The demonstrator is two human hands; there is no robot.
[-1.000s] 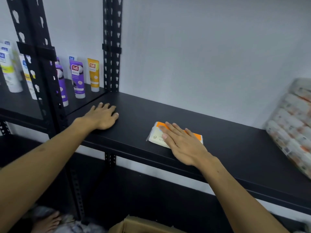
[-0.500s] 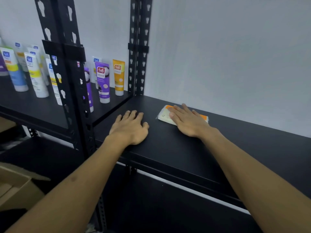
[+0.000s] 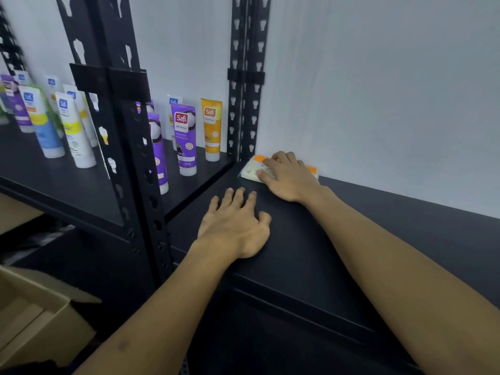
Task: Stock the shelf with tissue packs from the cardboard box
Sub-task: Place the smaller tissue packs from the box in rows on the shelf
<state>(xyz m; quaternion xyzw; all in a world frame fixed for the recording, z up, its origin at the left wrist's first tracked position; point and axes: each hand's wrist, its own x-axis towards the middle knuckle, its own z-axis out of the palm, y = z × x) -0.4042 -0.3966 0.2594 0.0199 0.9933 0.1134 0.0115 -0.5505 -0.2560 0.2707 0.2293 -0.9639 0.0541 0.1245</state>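
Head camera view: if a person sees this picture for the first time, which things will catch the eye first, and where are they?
First come the two bare arms reaching over the black shelf: the right hand lies flat on an orange and white tissue pack in the back corner by the wall, while the left hand rests on the shelf nearer the front. Next are the colourful Safi tubes standing on the neighbouring shelf to the left, and an open cardboard box at bottom left.

Dim, even light; pale wall (image 3: pixel 378 90) brightest. Tubes far left of the shelf upright (image 3: pixel 116 117) motion-blurred; wide-angle bending at edges.
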